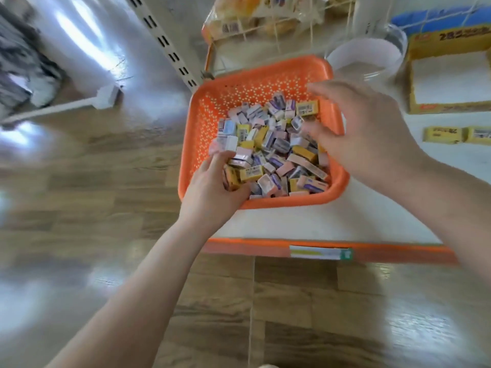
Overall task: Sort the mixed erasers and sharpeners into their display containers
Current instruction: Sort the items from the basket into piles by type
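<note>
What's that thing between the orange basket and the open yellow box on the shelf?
In the head view, a round clear tub with a white lining stands on the shelf between the orange basket and the yellow box.

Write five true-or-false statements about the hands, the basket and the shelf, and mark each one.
1. The orange basket stands on the white shelf. True.
2. The left hand is empty. False: it holds several small boxes.
3. The yellow display box is full. False: its white inside shows bare.
4. Yellow packs lie on the shelf right of the basket. True.
5. The right hand grips the basket's rim. False: it is over the pile, fingers spread.
</note>
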Action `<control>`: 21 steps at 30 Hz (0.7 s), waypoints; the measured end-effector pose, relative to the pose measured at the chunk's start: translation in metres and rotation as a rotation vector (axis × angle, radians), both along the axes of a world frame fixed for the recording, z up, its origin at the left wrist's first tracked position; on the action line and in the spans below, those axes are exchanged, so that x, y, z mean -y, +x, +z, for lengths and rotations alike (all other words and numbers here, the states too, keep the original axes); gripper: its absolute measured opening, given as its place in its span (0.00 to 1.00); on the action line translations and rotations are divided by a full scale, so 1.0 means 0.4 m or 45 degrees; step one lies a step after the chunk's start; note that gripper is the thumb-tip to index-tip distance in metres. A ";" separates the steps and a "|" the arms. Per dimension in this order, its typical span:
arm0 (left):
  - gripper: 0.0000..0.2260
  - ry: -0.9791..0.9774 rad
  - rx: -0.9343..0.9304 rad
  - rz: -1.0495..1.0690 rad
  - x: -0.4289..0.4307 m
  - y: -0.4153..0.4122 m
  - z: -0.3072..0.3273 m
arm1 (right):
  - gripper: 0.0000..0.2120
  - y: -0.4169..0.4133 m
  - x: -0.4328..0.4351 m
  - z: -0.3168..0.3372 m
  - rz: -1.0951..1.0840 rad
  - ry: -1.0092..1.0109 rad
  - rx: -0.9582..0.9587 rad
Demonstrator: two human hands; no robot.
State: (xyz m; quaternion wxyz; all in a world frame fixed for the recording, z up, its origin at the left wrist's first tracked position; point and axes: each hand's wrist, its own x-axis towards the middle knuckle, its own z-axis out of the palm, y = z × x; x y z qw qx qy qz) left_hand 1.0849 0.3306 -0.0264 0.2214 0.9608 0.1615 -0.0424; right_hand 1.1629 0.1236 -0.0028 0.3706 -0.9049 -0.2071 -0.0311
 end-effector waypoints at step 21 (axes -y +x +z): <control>0.15 -0.019 -0.209 0.005 -0.012 0.058 -0.032 | 0.20 0.012 -0.112 -0.096 0.407 -0.847 -0.007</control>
